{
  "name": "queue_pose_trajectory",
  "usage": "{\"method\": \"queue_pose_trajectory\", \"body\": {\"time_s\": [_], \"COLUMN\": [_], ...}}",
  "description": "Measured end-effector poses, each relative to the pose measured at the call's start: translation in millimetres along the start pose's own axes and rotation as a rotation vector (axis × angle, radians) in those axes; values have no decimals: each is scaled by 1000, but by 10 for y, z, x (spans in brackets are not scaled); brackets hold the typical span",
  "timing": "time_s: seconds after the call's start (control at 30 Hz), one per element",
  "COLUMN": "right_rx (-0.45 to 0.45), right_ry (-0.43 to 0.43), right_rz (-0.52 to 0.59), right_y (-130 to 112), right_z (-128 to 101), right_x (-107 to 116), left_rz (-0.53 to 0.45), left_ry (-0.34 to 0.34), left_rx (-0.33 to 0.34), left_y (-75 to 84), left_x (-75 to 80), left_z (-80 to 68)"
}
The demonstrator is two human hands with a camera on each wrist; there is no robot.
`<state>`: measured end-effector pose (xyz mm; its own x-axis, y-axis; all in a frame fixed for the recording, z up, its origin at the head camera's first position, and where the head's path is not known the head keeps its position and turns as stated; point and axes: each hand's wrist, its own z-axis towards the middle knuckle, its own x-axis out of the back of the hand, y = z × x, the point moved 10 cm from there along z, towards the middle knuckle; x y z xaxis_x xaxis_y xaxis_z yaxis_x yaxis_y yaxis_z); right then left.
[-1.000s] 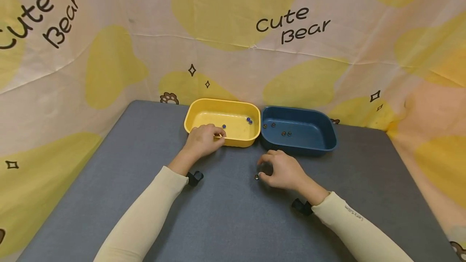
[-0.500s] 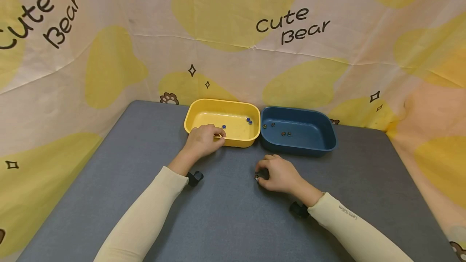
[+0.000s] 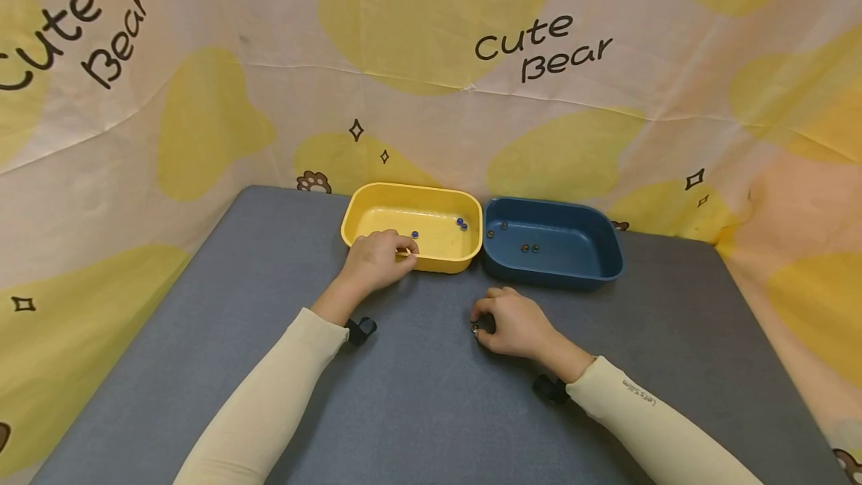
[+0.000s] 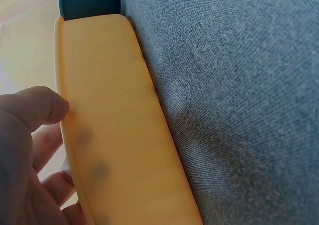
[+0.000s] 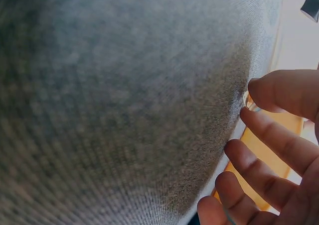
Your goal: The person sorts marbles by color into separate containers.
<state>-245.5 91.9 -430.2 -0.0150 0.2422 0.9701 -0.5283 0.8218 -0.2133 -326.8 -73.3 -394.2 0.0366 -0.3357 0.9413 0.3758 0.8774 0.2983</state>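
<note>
My left hand (image 3: 378,259) holds the near wall of the yellow plastic bin (image 3: 441,263). In the left wrist view the thumb lies over the rim and the other fingers show as shadows through the wall. My right hand (image 3: 517,322) is low over the table in front of the blue bin (image 3: 548,275). It pinches a small clear glass marble (image 5: 247,100) between thumb and index fingertips, the other fingers spread beside it. Several blue marbles (image 3: 414,234) lie in the yellow bin, and several brownish marbles (image 3: 525,248) lie in the blue one.
Both bins stand side by side near the back of the grey cloth-covered table (image 3: 417,395). Behind and at the sides hangs a patterned fabric curtain (image 3: 431,43) with yellow patches and lettering.
My right hand has come slightly down and left, and its thumb and index finger have closed on the marble. One marble in the blue bin has shifted slightly. My left hand stays put.
</note>
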Motion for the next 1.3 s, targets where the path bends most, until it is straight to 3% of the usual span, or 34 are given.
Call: {"method": "queue_pose_trajectory", "body": {"time_s": [0.5, 1.3], "right_rx": [9, 42], "right_ry": [22, 47], "right_rz": [-3, 28], "right_y": [15, 161], "right_z": [20, 169], "right_x": [52, 713], "left_rz": [4, -3], "left_ry": [7, -6], "left_rx": [3, 2], "left_y": [-21, -17], "left_x": [-6, -11], "left_z": [5, 10]}}
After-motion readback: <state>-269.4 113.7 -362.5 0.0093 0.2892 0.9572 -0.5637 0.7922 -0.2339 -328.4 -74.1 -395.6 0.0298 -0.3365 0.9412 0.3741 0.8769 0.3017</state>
